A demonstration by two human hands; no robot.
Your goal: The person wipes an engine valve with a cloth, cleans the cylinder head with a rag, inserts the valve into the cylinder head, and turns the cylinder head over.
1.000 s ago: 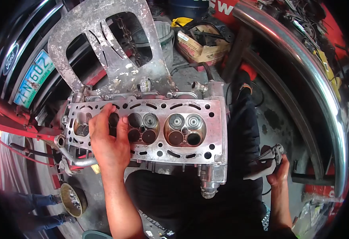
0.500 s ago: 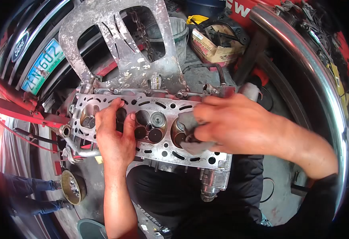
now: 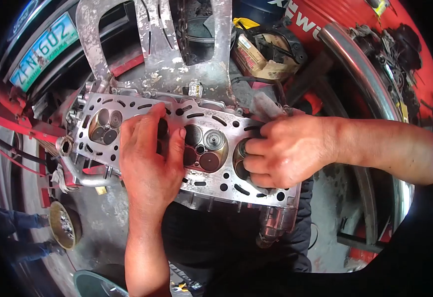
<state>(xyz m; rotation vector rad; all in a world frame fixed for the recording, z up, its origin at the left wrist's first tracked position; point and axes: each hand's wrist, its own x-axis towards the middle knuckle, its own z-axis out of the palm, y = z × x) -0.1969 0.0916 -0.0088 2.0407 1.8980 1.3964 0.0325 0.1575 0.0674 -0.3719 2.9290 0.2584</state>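
A metal engine cylinder head (image 3: pixel 231 180) lies across my lap and the chair seat, its flat face with valves and combustion chambers turned up. My left hand (image 3: pixel 152 148) rests on it over the second chamber from the left, thumb and fingers apart, pressing on the surface. At the right-hand chamber, my right hand (image 3: pixel 288 153) has its fingers curled down against the metal. A grey rag (image 3: pixel 267 106) is bunched in that hand, one end sticking out above the knuckles; the rest is hidden under the palm.
A worn chair (image 3: pixel 162 74) stands behind the cylinder head. A box of parts (image 3: pixel 261 57) and a bucket are beyond it. A chrome bumper (image 3: pixel 365 74) curves along the right. At left are a red metal frame (image 3: pixel 23 116), a bowl of small parts (image 3: pixel 63 225) and a person's legs (image 3: pixel 21 232).
The view has shifted, so the cylinder head appears lower at right and turned slightly. My right hand has moved on the right chamber, with less rag showing below it. My left hand stays put.
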